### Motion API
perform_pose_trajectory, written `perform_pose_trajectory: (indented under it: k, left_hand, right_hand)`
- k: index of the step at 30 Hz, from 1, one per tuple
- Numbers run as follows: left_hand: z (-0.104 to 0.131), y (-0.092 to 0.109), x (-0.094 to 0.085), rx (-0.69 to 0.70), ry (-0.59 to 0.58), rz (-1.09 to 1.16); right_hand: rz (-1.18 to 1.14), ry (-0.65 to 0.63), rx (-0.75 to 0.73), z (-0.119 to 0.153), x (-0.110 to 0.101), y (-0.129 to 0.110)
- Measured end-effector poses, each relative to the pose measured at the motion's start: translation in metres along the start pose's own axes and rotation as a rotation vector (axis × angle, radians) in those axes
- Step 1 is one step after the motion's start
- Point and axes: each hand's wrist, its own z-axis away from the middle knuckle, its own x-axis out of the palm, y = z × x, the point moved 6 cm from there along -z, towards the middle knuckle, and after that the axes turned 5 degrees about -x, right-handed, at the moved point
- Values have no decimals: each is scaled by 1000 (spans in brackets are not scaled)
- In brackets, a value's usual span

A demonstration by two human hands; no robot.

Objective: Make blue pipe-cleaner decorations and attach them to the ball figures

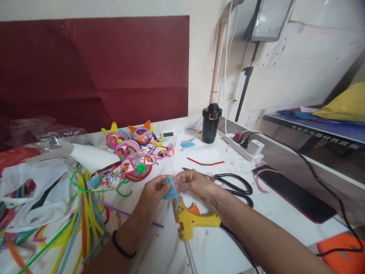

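Note:
My left hand [155, 193] pinches a small light-blue pipe-cleaner piece [170, 190] between thumb and fingers. At the right edge of that piece, my right hand [190, 182] has its fingers pressed together; what they hold, if anything, is too small to tell. Just below both hands lies a yellow glue gun [194, 220] with a clear glue stick in it. Black-handled scissors [235, 184] rest beyond my right wrist. A bent red pipe cleaner [205, 163] lies on white paper ahead, and another light-blue piece [187, 144] sits farther back.
Colourful decorated masks [137, 165] and loose pipe cleaners [84, 220] cover the left side. At the back stands a black bottle [210, 125]. On the right are a power strip [245, 148], a dark phone [295, 194] and a black cable.

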Motion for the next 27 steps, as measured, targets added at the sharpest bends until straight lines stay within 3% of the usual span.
perform_pose_trajectory:
  k: [12, 23, 27]
  left_hand:
    - [-1, -5, -5, -59, 86, -9]
    - [0, 4, 2, -42, -29, 174]
    - [-2, 1, -5, -25, 56, 35]
  right_hand:
    - [83, -21, 59, 1, 1, 1]
    - [86, 1, 33, 0, -2, -4]
    - [121, 24, 55, 0, -4, -4]
